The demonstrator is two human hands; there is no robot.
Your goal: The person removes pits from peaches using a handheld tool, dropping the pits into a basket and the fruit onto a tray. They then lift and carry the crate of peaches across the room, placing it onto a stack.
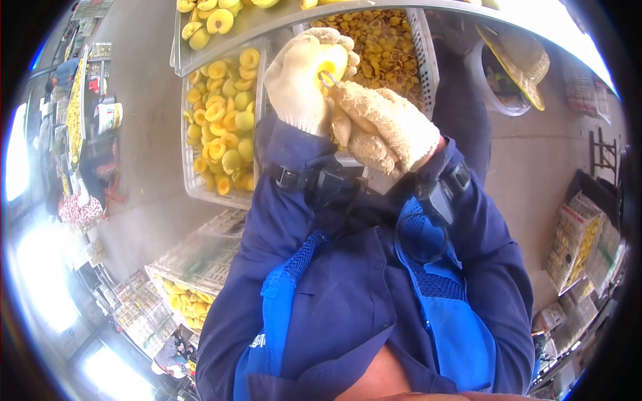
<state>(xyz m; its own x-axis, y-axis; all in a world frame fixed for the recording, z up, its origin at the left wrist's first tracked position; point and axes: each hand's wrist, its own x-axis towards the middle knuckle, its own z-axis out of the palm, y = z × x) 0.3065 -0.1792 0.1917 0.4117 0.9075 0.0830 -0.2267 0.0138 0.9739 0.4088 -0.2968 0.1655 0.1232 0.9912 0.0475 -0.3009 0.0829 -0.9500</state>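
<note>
My left hand, in a pale knit glove, is closed around a yellow peach half held up before me. My right hand, in a soiled glove, grips a small metal pitting tool whose tip is pressed into the fruit. Both hands touch each other above the crates. Both arms wear dark blue sleeves with black wrist straps.
A white crate of peach halves stands below left, another crate of cut pieces behind the hands. A metal tray edge holds more fruit. A straw hat lies on a bucket right. A lower crate sits left.
</note>
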